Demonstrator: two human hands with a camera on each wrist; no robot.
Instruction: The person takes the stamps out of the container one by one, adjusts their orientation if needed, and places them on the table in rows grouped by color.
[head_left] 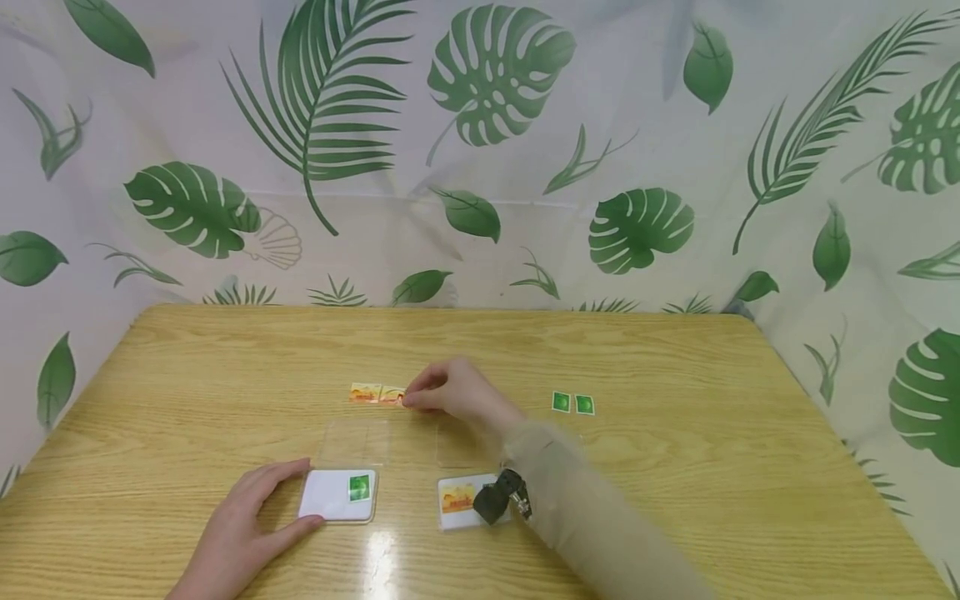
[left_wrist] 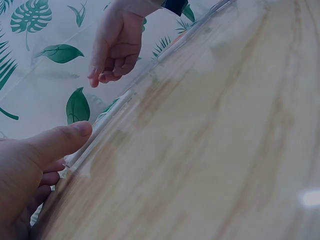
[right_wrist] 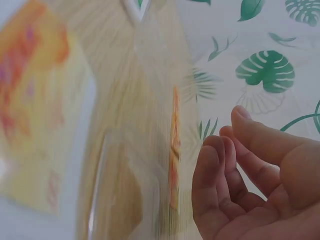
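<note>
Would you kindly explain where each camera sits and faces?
Head: worn on the head, facing forward-down at the table; left hand, right hand and sleeve show.
Left wrist: worn there, facing across the table toward the leafy backdrop; both hands show.
Right wrist: worn there, facing table and backdrop; right hand shows.
Shared: head and left wrist both show both hands.

The right case (head_left: 459,523) was partly hidden by the black wrist device (head_left: 491,502). Its orange stamp (right_wrist: 32,115) was blurred in the right wrist view.

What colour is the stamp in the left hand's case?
The stamp is green with a white border, clearest in the head view.
</note>
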